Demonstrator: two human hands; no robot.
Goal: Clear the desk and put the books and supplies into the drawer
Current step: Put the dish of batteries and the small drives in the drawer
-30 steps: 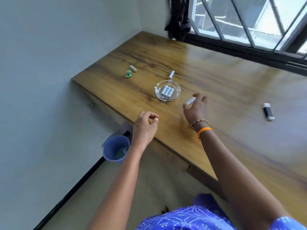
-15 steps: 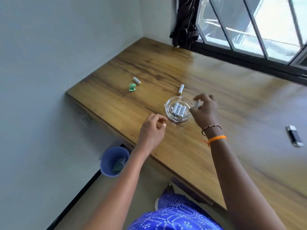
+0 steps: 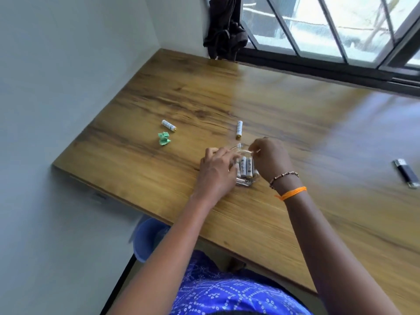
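Left hand (image 3: 217, 172) and right hand (image 3: 270, 160) gripping glass dish (image 3: 244, 183) (batteries (image 3: 246, 167) inside), wooden desk (image 3: 295, 123)

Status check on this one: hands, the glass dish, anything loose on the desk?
Left hand and right hand both at the glass dish, grip unclear. Batteries inside it. Two loose batteries, green scrap, lighter on the desk.

Both hands cover most of the glass dish (image 3: 244, 183), so only 2 batteries (image 3: 246, 167) show and I can't count the rest. Whether the right hand (image 3: 271, 161) pinches anything is too blurry. At 7 o'clock the blue bin (image 3: 148, 237) sits half under the desk (image 3: 284, 123).
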